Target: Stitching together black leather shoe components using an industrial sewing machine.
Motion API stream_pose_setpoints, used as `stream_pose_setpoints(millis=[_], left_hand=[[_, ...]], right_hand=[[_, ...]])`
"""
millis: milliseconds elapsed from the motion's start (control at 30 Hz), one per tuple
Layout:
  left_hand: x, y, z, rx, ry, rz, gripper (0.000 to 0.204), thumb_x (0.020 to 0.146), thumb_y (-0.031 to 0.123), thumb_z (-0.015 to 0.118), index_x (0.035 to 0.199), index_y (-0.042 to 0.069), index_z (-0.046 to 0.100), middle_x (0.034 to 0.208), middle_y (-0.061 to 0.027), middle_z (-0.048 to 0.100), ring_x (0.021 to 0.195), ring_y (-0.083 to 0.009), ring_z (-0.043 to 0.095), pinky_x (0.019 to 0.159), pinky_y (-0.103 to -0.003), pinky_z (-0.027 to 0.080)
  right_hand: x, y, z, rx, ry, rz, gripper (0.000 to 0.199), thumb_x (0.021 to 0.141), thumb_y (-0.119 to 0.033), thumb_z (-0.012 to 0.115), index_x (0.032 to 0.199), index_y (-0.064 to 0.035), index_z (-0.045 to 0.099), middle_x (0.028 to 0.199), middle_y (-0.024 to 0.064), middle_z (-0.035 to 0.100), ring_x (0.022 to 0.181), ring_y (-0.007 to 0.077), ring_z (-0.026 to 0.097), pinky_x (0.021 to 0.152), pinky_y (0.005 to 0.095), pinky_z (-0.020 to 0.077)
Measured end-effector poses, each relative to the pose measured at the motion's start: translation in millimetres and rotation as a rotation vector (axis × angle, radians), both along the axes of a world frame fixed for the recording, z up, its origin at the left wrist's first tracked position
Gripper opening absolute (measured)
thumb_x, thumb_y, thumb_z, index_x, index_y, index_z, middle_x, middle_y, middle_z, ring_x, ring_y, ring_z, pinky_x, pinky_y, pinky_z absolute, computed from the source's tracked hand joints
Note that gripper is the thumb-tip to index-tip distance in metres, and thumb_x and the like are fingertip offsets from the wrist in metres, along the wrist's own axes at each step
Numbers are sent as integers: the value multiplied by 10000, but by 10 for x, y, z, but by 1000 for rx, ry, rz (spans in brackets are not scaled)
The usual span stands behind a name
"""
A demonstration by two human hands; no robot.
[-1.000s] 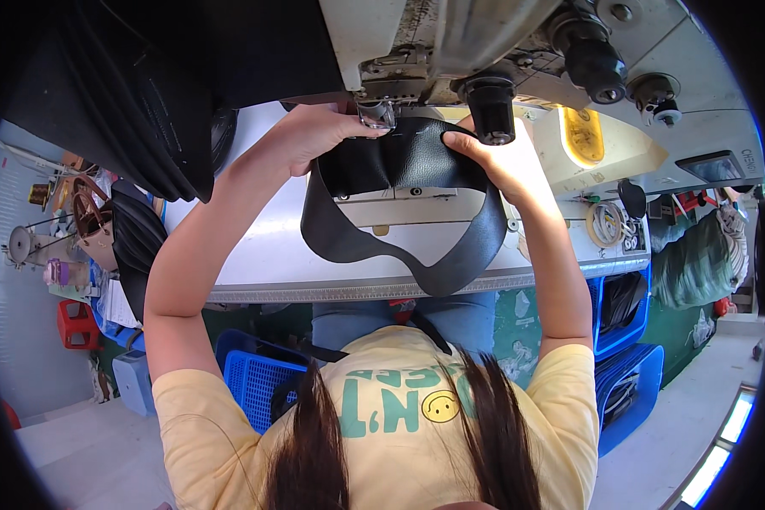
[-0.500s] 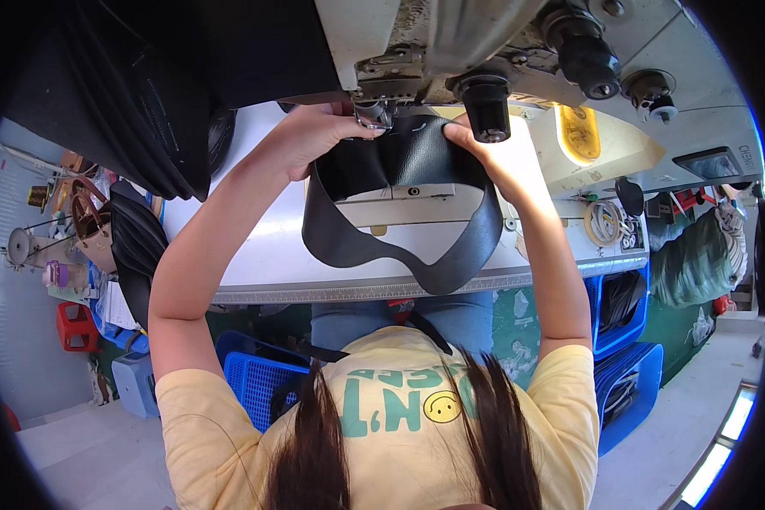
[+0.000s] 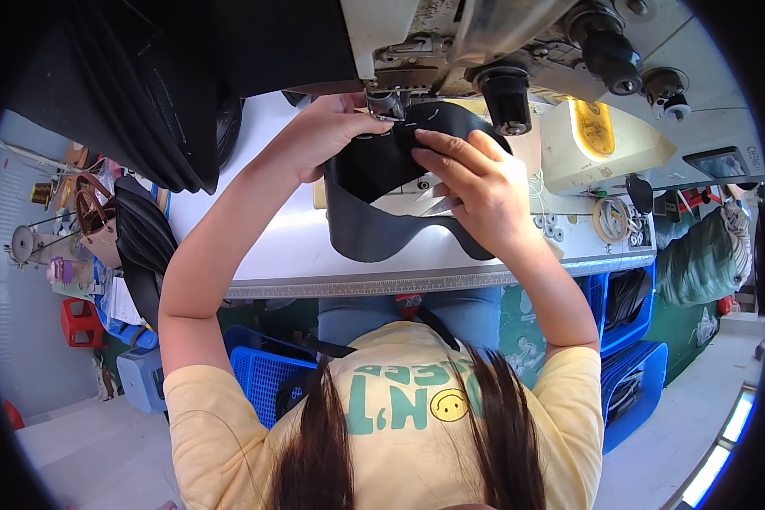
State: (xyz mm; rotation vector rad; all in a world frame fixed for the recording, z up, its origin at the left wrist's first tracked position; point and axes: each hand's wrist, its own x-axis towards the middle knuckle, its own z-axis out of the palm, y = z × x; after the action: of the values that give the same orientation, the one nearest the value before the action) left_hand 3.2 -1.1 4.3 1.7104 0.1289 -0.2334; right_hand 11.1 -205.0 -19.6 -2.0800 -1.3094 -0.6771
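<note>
White tabletop [image 3: 289, 246], edged by a ruler strip [image 3: 374, 286], stretches beneath an industrial sewing machine [image 3: 705, 51]. Clock positions run from the middle of the black leather band [image 3: 365, 236], with 12 pointing away from the person.

At 10 o'clock the left hand [image 3: 336, 136] pinches the band's far edge, its thumb just beside the presser foot [image 3: 386, 104]. At 3 o'clock the right hand [image 3: 489, 191] is half curled around what look like thread snips [image 3: 438, 205], two fingertips against the band's inner face.

The band loops upright on the table, its far edge at the foot. A slack left pinch could let that edge skew; a thumb so close could be nipped if the foot dropped; loose snip points could nick the leather.

Farther out, black leather pieces [image 3: 136, 93] hang at 10 o'clock, pale tape [image 3: 599, 223] lies past 3, blue crates [image 3: 643, 416] stand at 4, and a blue basket [image 3: 253, 374] at 7.
</note>
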Motion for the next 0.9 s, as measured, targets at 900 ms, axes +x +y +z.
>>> stream_pose_setpoints(millis=[900], left_hand=[[-118, -144, -145, -471, 5, 100, 90, 817, 84, 502, 905, 74, 517, 746, -32, 599, 596, -119, 594, 515, -250, 501]], right_hand=[[380, -76, 132, -129, 223, 80, 336, 610, 121, 550, 896, -46, 603, 946, 51, 603, 819, 228, 597, 679, 284, 492]])
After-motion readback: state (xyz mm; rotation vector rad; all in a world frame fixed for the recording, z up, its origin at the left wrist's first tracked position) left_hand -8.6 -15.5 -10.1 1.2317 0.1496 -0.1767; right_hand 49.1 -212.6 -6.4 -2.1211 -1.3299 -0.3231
